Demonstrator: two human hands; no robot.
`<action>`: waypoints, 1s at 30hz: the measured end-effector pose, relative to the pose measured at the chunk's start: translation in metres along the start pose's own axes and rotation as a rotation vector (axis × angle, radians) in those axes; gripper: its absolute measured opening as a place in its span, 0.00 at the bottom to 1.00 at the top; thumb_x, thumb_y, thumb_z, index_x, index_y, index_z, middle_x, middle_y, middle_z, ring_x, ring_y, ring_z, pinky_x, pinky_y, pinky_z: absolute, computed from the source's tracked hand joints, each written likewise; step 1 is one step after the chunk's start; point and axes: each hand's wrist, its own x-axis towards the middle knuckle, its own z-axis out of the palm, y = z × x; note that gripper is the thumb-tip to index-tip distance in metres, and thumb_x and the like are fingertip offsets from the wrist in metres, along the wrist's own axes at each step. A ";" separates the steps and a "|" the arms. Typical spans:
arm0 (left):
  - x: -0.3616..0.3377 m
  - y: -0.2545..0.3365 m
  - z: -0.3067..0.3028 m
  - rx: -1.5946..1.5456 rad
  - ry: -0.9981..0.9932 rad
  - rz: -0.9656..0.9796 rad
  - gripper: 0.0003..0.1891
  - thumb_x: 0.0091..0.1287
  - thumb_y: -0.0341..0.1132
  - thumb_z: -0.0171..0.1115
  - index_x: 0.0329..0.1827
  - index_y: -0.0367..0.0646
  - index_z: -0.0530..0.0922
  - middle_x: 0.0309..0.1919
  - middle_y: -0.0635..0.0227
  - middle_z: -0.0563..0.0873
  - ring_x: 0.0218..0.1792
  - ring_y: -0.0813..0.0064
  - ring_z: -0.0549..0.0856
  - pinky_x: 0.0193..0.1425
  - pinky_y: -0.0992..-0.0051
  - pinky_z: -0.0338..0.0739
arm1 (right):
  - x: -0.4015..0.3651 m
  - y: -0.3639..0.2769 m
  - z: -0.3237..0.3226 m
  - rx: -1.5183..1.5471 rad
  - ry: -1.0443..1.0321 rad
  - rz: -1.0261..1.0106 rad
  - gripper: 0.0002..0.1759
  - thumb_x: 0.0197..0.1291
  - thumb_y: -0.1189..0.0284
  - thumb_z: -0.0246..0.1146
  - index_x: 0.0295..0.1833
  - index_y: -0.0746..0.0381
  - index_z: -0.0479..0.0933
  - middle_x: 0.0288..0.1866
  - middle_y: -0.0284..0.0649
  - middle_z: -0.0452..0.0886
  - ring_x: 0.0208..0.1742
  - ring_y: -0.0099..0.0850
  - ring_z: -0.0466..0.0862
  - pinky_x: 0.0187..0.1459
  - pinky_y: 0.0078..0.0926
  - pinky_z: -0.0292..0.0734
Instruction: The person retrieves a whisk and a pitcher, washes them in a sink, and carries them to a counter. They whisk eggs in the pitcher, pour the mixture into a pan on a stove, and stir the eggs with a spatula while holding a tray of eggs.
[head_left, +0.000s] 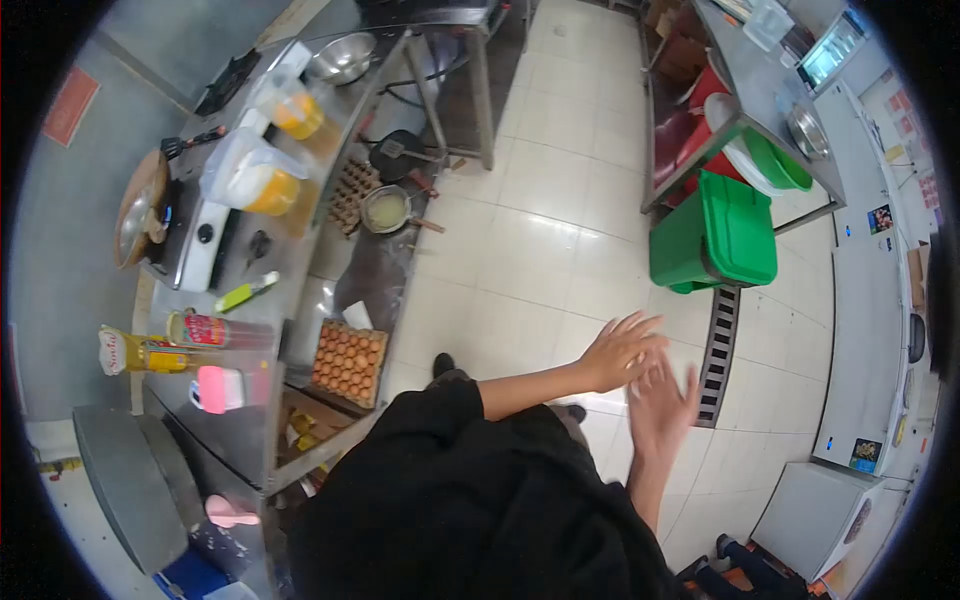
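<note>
My left hand (pixel 622 352) and my right hand (pixel 662 408) are held out in front of me over the tiled floor, the fingers of one overlapping those of the other. Fingers on both are stretched out and apart, and no object shows in either hand. The right hand is smeared by motion. Beyond them stands a green lidded bin (pixel 712 240), the thing nearest to the hands. A dark drain grate (pixel 718 355) runs along the floor to their right.
On my left, a steel counter carries a plastic jug (pixel 255 180), a green-handled tool (pixel 247 291), a jar (pixel 200 328) and a pink-and-white box (pixel 218 389). An egg tray (pixel 348 363) and a saucepan (pixel 387 210) sit lower down. A steel table (pixel 745 60) stands far right. Another person's legs (pixel 750 570) show at bottom right.
</note>
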 end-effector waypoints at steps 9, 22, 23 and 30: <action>0.165 0.167 0.305 -0.534 -0.319 -0.202 0.24 0.64 0.48 0.37 0.56 0.40 0.62 0.53 0.56 0.68 0.59 0.65 0.62 0.61 0.68 0.51 | -0.004 -0.216 -0.216 -0.895 0.468 -1.180 0.32 0.57 0.55 0.40 0.59 0.68 0.55 0.62 0.44 0.57 0.62 0.34 0.57 0.59 0.31 0.49; 0.598 0.063 0.518 -0.486 -0.878 -0.119 0.29 0.64 0.53 0.31 0.56 0.39 0.64 0.56 0.60 0.67 0.57 0.71 0.66 0.58 0.75 0.57 | 0.169 -0.667 -0.241 -1.054 0.337 -1.043 0.34 0.55 0.48 0.41 0.59 0.63 0.57 0.64 0.43 0.54 0.63 0.35 0.56 0.59 0.32 0.50; 0.636 0.094 0.540 -0.664 -0.912 -0.268 0.29 0.64 0.53 0.31 0.56 0.39 0.63 0.56 0.61 0.67 0.57 0.71 0.66 0.58 0.75 0.57 | 0.194 -0.695 -0.252 -1.244 0.540 -1.175 0.32 0.54 0.50 0.43 0.57 0.64 0.60 0.61 0.46 0.58 0.59 0.40 0.62 0.57 0.33 0.54; 0.866 0.170 0.596 -1.324 -1.145 -0.607 0.27 0.64 0.53 0.34 0.57 0.43 0.62 0.56 0.66 0.65 0.59 0.73 0.62 0.59 0.73 0.55 | 0.306 -0.896 -0.396 -1.338 1.107 -0.879 0.26 0.54 0.56 0.44 0.49 0.66 0.66 0.50 0.51 0.69 0.51 0.43 0.70 0.54 0.36 0.59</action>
